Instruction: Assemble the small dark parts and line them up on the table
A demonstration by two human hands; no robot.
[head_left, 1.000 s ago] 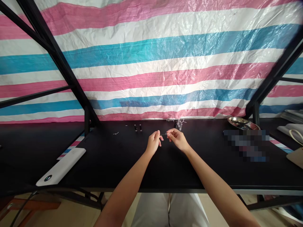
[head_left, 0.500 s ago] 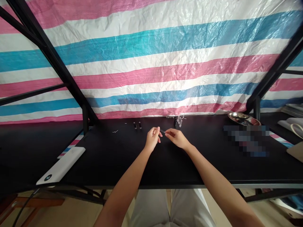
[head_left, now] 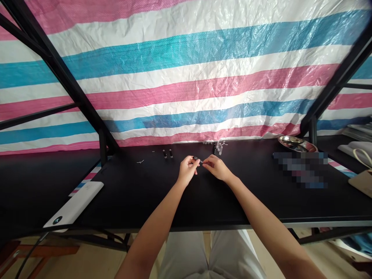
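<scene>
Over the middle of the black table (head_left: 162, 197), my left hand (head_left: 188, 169) and my right hand (head_left: 216, 167) meet fingertip to fingertip. The left hand pinches a small dark tube-like part (head_left: 196, 158). My right hand's fingers are pinched against a thin piece at the part's end, too small to name. Two small dark vials (head_left: 167, 154) stand upright behind and left of my hands. A cluster of small clear and dark parts (head_left: 217, 147) lies behind them near the tarp.
A white power bank (head_left: 74, 204) lies at the table's left front edge. A metal dish (head_left: 296, 143) sits at the back right. Black frame posts (head_left: 102, 147) rise at both sides. A striped tarp (head_left: 186, 77) hangs behind. A tiny wire scrap (head_left: 140, 161) lies left.
My hands have drawn closer together, so the fingertips now touch at the small part. The view has tilted slightly.
</scene>
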